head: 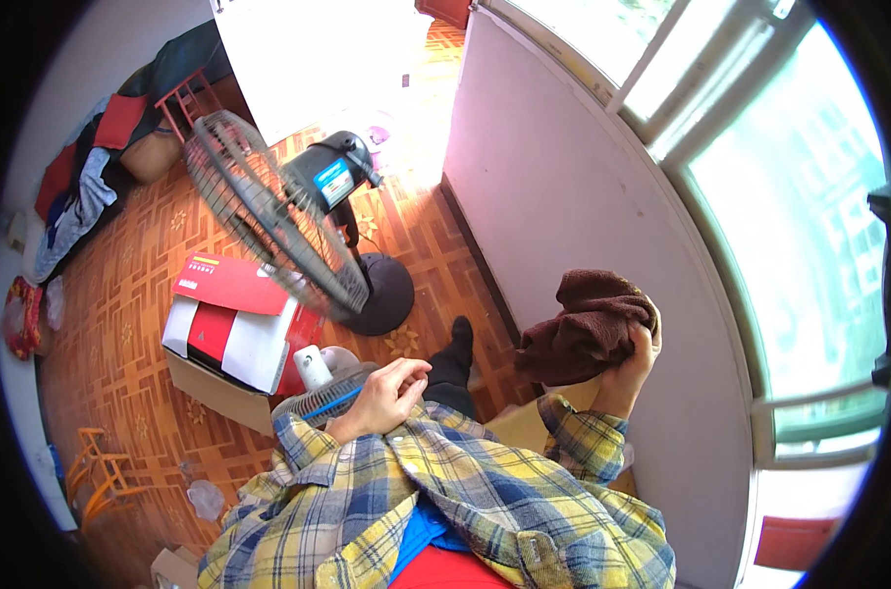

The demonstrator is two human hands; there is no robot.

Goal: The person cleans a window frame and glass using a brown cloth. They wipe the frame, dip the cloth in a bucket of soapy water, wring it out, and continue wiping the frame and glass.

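Observation:
My right hand (642, 346) grips a bunched dark brown cloth (585, 327), which looks like a towel, in front of the pale wall. Folds of it hang to the left of the fingers. In front of my waist, my left hand (390, 394) holds nothing, its fingers loosely bent. Below and left of that hand is a smaller fan (335, 394) with a grey grille and a white part, partly hidden by my sleeve. A black pedestal fan (335, 173) stands farther ahead on a round base (383, 294), its wire grille (268, 213) facing left.
A red and white carton (232, 324) rests on a brown cardboard box left of the fan. The pale wall (563, 177) and windows (791, 184) run along the right. An orange folding stand (103, 471) and a clear plastic bag (205, 499) lie on the patterned floor at left.

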